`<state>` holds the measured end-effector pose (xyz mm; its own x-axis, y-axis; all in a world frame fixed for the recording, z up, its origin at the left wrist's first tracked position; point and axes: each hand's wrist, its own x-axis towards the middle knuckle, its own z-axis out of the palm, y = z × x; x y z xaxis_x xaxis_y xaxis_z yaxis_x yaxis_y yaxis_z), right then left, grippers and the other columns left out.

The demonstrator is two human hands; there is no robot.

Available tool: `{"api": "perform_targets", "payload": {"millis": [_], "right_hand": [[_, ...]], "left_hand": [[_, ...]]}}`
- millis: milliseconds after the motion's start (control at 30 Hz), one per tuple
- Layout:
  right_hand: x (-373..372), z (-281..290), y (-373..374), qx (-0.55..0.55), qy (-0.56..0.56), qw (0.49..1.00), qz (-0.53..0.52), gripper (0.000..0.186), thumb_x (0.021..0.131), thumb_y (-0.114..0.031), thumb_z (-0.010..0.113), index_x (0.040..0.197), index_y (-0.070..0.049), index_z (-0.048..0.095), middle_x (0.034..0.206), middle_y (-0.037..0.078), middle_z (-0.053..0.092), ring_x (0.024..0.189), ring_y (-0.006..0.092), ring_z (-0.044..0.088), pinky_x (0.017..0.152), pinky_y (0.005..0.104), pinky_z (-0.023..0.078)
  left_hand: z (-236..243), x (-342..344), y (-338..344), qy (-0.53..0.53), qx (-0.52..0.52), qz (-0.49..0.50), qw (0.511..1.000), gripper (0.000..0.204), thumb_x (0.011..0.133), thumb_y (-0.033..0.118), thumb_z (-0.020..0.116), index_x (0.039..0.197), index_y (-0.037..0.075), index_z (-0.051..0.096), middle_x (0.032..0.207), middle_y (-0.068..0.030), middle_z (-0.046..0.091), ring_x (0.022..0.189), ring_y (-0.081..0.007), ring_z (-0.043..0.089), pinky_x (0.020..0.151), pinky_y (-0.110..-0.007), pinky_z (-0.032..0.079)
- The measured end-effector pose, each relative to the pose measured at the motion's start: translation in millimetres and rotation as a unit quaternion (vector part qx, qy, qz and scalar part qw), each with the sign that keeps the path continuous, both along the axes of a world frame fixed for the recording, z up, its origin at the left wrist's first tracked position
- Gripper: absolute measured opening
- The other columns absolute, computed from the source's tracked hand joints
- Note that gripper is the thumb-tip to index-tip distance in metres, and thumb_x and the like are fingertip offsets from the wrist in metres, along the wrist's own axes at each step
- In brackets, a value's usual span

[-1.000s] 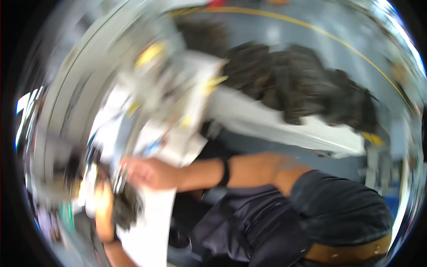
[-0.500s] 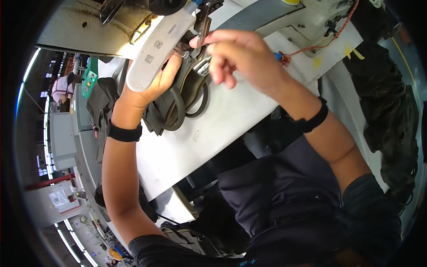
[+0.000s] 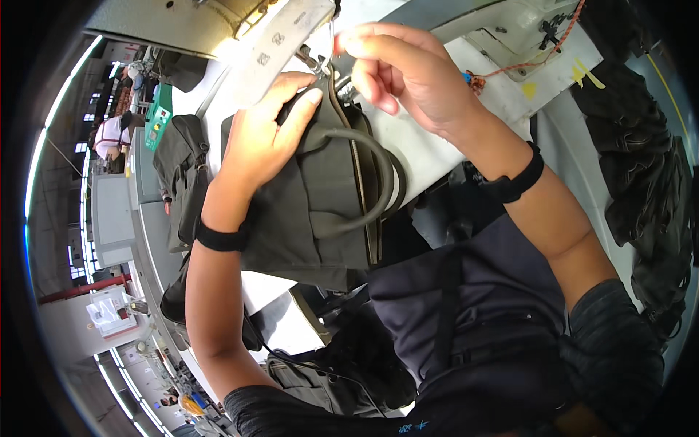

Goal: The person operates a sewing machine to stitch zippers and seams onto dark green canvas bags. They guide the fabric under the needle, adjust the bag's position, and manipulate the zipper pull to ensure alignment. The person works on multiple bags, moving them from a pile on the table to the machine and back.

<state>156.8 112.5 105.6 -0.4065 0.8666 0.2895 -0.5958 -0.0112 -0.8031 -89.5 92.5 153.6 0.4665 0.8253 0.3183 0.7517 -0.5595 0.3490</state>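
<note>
My left hand (image 3: 271, 138) rests on a dark olive handbag (image 3: 287, 211), its thumb and forefinger closing on the bag's upper part beside the metal parts under a sewing machine head (image 3: 280, 44). The bag spreads toward me over the table's front edge. A rolled handle (image 3: 389, 175) loops out on its right, next to a zip edge. Up by the needle area, my right hand (image 3: 419, 76) pinches thumb and forefinger together near a thin pale strand, its other fingers curled. Whatever the pinch holds is too small to make out.
An orange cord (image 3: 539, 64) crosses the machine bed at right. Dark fabric (image 3: 637, 167) hangs in a heap at far right. More dark bags (image 3: 186, 182) lie left of my forearm, beside a green box (image 3: 159, 116). People are at work in the left background.
The bag has come out from beneath the machine head toward me and now lies spread out. My left hand has come out with it onto its surface. My right hand has risen slightly.
</note>
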Motion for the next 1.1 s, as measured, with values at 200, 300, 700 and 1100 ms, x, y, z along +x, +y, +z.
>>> {"api": "perform_targets", "payload": {"millis": [200, 300, 700, 1100], "right_hand": [[-2.7, 0.6, -0.3, 0.019, -0.061, 0.995, -0.075, 0.031, 0.106, -0.021, 0.062, 0.126, -0.001, 0.072, 0.071, 0.005, 0.066, 0.05, 0.0069, 0.055, 0.05, 0.0205, 0.045], [-2.3, 5.2, -1.0, 0.038, -0.046, 0.996, -0.072, 0.028, 0.101, -0.024, 0.068, 0.108, 0.002, 0.073, 0.071, 0.006, 0.07, 0.05, 0.0079, 0.057, 0.049, 0.0239, 0.046], [-13.6, -3.5, 0.5, 0.208, -0.305, 0.889, -0.27, 0.019, 0.102, -0.016, 0.068, 0.1, 0.002, 0.073, 0.059, 0.003, 0.063, 0.053, 0.0055, 0.055, 0.05, 0.0235, 0.041], [31.3, -69.5, -48.9, -0.005, -0.159, 0.985, -0.067, 0.025, 0.107, -0.021, 0.069, 0.12, -0.002, 0.076, 0.091, 0.002, 0.074, 0.08, 0.0051, 0.065, 0.071, 0.0235, 0.054]], "left_hand": [[16.1, 20.3, -12.8, 0.008, -0.055, 0.073, 0.996, 0.025, 0.101, 0.024, 0.071, 0.11, 0.002, 0.078, 0.097, -0.0118, 0.079, 0.088, -0.0215, 0.074, 0.084, -0.034, 0.055], [15.6, 29.9, -24.1, -0.003, -0.047, 0.091, 0.995, 0.025, 0.099, 0.024, 0.071, 0.108, 0.002, 0.079, 0.095, -0.0118, 0.079, 0.084, -0.0214, 0.072, 0.08, -0.034, 0.054], [4.7, 21.0, -12.0, 0.02, 0.016, 0.058, 0.998, 0.025, 0.1, 0.021, 0.071, 0.104, -0.003, 0.076, 0.089, -0.0103, 0.075, 0.085, -0.0177, 0.066, 0.082, -0.031, 0.052], [14.6, 22.5, -11.5, -0.178, -0.192, 0.139, 0.955, 0.02, 0.095, 0.019, 0.078, 0.108, 0.004, 0.075, 0.105, 0.0002, 0.07, 0.101, -0.0114, 0.063, 0.095, -0.029, 0.05]]}}
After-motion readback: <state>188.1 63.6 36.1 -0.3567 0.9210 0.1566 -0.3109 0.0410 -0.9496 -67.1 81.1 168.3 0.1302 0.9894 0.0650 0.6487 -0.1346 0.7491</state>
